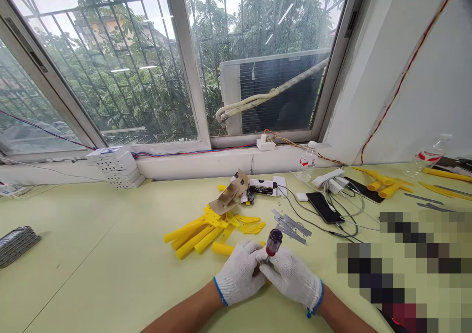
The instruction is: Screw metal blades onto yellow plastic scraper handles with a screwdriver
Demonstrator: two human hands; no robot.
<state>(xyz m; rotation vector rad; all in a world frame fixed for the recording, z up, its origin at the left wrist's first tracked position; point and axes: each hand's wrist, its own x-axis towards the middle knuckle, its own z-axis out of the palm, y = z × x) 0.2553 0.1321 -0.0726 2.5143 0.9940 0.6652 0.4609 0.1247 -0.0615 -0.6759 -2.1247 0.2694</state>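
My left hand (240,270), in a white knitted glove with a blue cuff, is closed on a yellow plastic part (222,249) whose tube end sticks out behind it. My right hand (291,275), gloved alike, meets it with fingers pinched round the shaft of a screwdriver (274,243). The dark red handle points up; the tip is hidden between the hands. Just beyond lie grey metal strips (293,226) with small screws on and near them. To the left is a pile of yellow plastic parts (199,232) with tubes and flat blades.
A torn cardboard box (230,195) leans on the pile. A phone (324,208), cables and a power strip (328,176) lie right, near a water bottle (307,162). White boxes (117,168) stand by the window; a grey rack (17,247) lies far left. The lower right is pixelated.
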